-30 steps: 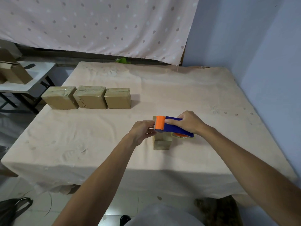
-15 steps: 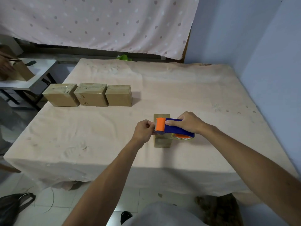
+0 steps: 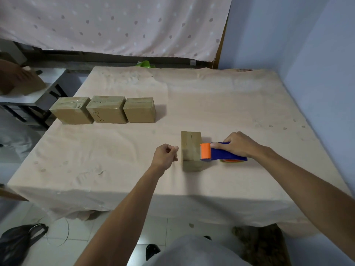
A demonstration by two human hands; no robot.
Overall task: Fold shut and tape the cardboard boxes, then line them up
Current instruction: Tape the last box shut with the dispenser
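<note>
Box (image 3: 192, 150): right hand (image 3: 240, 144) grip grasps tape dispenser (image 3: 222, 154) at 3 o'clock; left hand (image 3: 166, 155) clenched, empty, 9 o'clock.

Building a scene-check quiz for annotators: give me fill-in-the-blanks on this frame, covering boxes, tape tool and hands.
1. The row of taped brown cardboard boxes on the beige cloth-covered table holds ___ boxes.
2. The right hand grips a blue plastic tape dispenser whose front end is ___.
3. The left hand, fingers curled, sits to the ___ of the lone brown cardboard box.
Missing: three; orange; left.
</note>
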